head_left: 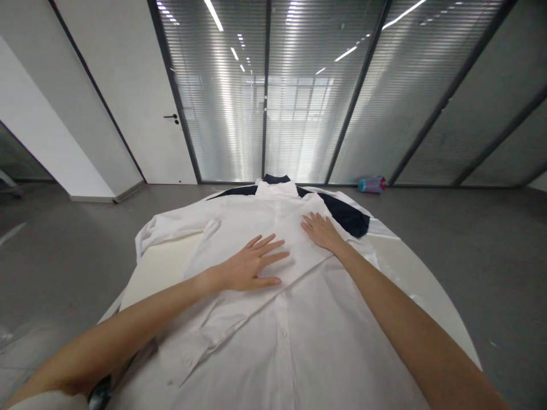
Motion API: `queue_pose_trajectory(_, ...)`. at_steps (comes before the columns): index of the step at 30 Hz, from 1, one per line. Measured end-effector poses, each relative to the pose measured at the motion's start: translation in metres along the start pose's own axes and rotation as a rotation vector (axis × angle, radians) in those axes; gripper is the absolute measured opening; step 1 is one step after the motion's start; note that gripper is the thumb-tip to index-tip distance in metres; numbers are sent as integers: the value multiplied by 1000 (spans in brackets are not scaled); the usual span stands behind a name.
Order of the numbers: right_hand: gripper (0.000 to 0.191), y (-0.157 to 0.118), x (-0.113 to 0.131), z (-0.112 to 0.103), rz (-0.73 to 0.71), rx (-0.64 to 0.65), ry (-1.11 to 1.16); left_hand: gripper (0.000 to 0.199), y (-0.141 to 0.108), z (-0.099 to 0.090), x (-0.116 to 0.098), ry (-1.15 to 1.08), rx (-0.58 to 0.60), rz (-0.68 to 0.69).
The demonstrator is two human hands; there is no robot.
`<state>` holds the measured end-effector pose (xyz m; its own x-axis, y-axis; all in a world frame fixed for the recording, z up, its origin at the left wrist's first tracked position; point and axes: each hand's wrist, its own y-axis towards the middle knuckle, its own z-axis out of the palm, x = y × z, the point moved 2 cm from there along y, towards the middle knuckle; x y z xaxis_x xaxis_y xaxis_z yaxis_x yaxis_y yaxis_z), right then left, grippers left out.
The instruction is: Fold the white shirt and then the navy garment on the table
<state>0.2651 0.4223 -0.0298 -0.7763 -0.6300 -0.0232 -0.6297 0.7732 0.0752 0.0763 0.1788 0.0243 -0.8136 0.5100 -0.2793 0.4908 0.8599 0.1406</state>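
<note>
A white button-up shirt (325,307) lies spread with its buttons facing up and its collar at the far end. One sleeve reaches out to the left, while the other seems to cross the body diagonally, its cuff at the lower left. My left hand (250,265) is palm down over the middle of the shirt with fingers spread; whether it presses the cloth I cannot tell. Farther up, near the right shoulder, my right hand (320,229) rests flat on the fabric, fingers stretched out. Dark navy cloth (346,213) shows from beneath the shirt.
Under the clothes is a white table (431,296) with a rounded edge. Beyond it, a blue and pink bundle (371,184) lies on the grey floor (482,250) by a glass wall with blinds. A white door (128,85) is at the back left.
</note>
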Motion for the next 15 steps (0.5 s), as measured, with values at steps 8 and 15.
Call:
queue_pose_trajectory(8,74,3,-24,1,93,14,-15,72,-13,32,11,7,92,28)
queue_pose_trajectory(15,64,1,-23,4,54,-37,-34,51,-19,9,38,-173,-212,-154)
